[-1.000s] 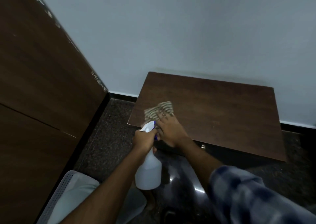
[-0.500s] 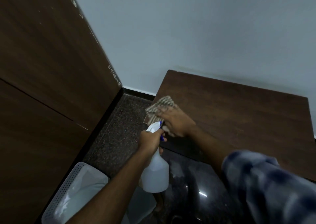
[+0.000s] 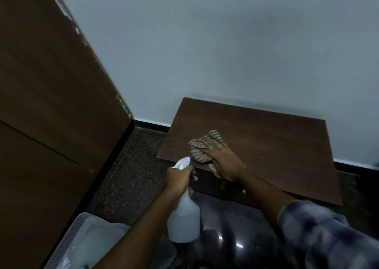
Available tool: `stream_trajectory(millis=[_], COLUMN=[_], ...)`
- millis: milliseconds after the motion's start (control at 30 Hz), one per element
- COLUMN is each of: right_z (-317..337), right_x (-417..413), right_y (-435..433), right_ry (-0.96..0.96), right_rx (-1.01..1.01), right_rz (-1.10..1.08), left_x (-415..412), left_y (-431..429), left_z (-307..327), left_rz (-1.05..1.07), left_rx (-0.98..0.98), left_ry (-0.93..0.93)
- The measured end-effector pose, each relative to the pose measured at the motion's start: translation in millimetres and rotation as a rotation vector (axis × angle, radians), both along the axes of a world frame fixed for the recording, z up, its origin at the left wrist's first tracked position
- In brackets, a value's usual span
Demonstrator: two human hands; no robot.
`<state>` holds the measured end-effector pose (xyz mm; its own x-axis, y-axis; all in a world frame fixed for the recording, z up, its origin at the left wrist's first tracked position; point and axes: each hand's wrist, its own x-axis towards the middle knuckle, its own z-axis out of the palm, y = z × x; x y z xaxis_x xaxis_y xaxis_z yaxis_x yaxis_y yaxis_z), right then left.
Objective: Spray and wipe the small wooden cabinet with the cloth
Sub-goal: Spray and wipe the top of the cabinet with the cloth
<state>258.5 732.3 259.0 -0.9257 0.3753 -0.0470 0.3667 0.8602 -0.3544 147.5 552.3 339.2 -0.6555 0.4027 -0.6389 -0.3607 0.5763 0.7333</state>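
Observation:
The small wooden cabinet (image 3: 272,145) stands against the pale wall, its dark brown top facing me. A striped beige cloth (image 3: 205,143) lies bunched on the top near the front left corner. My right hand (image 3: 223,162) presses flat on the cloth, fingers spread over it. My left hand (image 3: 178,178) grips the neck of a white spray bottle (image 3: 183,217) with a blue trigger, held just in front of the cabinet's front edge, nozzle towards the top.
A tall dark wooden wardrobe (image 3: 51,104) fills the left side. A white perforated bin (image 3: 82,242) with a liner sits on the speckled floor at lower left. Glossy dark floor (image 3: 225,238) lies before the cabinet.
My right hand has slid the cloth from the cabinet's left corner edge inward to the right across the top. The bottle stays in my left hand; the view has shifted.

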Motion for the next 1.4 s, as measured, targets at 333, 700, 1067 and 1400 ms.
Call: stream_trajectory(millis=[333,700,1067,1400], right_z=[9,-5,-5,1], right_x=[233,232,227,240], right_y=[9,18,14,7], right_ry=[-0.149,-0.098,-0.068,0.221], right_rx=[-0.034,0.099,0.087,-0.007], right_rz=[-1.084,-1.072,-1.139,-1.065], left_x=[89,119,129,141], left_y=[8,49,54,17], left_z=[21,-11,-24,-39], left_rz=[-0.183,-0.308,-0.368,-0.386], left_rx=[0.044,-0.049,-0.057,-0.101], left_ry=[-0.025,-0.036,-0.113,0.043])
